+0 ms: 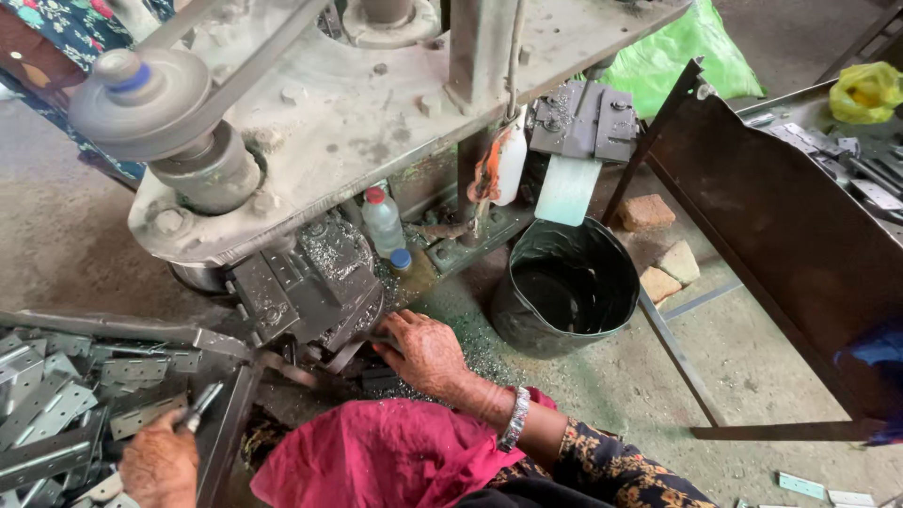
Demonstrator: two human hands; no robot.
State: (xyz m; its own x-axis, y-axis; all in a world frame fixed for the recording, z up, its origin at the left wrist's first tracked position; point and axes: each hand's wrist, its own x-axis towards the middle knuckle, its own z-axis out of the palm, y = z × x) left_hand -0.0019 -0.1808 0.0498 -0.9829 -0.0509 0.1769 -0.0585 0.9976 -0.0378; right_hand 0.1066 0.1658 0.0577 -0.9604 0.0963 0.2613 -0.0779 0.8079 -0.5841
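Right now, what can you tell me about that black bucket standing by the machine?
The black bucket is round, dark and glossy, seemingly plastic or rubber, with a slightly dented rim. It stands upright on the dusty concrete floor, right of the press machine, directly beneath a pale chute. Its inside looks dark; what it holds cannot be told. Metal shavings lie around its base. The person's right hand is near but not touching it.

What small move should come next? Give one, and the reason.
Probably lift one hinge plate from the pile with the left hand toward the machine: the right hand rests at the machine's fixture amid metal shavings, and no fresh plate shows under it.
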